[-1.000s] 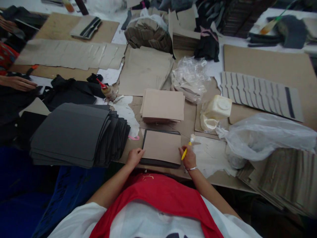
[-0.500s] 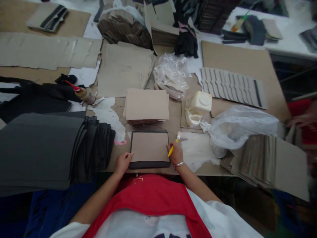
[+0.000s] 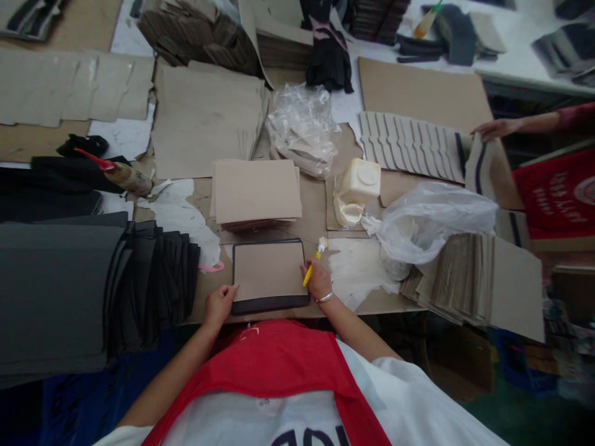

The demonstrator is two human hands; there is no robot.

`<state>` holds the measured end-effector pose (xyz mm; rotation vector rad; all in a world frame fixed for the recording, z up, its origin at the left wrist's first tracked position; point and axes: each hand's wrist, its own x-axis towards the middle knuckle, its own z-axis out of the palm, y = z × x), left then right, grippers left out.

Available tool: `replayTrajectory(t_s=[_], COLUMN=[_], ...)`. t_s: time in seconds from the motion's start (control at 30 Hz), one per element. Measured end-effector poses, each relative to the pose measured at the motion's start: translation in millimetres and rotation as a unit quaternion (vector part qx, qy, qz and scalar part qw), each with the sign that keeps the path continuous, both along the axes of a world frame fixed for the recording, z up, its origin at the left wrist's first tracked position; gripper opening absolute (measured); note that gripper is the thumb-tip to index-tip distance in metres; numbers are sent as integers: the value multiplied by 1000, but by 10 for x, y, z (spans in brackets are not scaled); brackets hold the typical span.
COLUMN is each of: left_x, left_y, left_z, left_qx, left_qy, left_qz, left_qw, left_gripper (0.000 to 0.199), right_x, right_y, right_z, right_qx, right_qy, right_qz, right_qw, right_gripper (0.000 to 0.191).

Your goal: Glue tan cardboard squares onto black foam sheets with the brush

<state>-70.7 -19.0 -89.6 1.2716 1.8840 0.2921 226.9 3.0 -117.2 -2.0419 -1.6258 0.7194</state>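
A tan board [image 3: 267, 269] lies on a slightly larger black sheet [image 3: 269, 304], whose dark border shows mostly along the near edge. My left hand [image 3: 220, 305] pinches the left edge of the board near its lower corner. At the right edge, my right hand [image 3: 318, 280] touches the board and holds a yellow brush [image 3: 311, 267] with whitish bristles pointing away from me. Beyond the board stands a stack of tan boards [image 3: 258, 191]. To its right is a cream plastic container [image 3: 362, 183] with an opening cut in its side.
Dark sheets [image 3: 56, 291] are piled at left, near a red-tipped bottle [image 3: 121, 173]. At right lie a clear plastic bag [image 3: 432, 217] and grey boards [image 3: 515, 285]. Another person's hand [image 3: 497, 129] touches a striped piece at far right.
The view has shifted right, so the table's things sit further left. Another person's arm now reaches in at far right, with a striped piece at the hand. My hands keep their places at the board.
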Motion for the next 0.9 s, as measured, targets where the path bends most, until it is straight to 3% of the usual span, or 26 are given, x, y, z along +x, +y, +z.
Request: replayTrajectory(t_s=[0.37, 0.6, 0.77, 0.9], left_x=[-16, -34, -113, -160], left_y=[57, 50, 187, 359], left_z=[37, 60, 144, 292], left_qx=[-7, -11, -50, -38], left_qy=[42, 50, 76, 177], left_qz=[8, -26, -75, -180], left_qw=[999, 998, 993, 967], left_gripper=[36, 38, 35, 30], right_x=[-39, -80, -142, -166], right_y=[18, 42, 110, 172], right_z=[-5, 82, 250, 356], right_qx=[-6, -31, -97, -130], right_qy=[-51, -103, -173, -228], right_qz=[33, 47, 95, 123], right_qw=[998, 993, 976, 957], right_gripper=[29, 27, 27, 31])
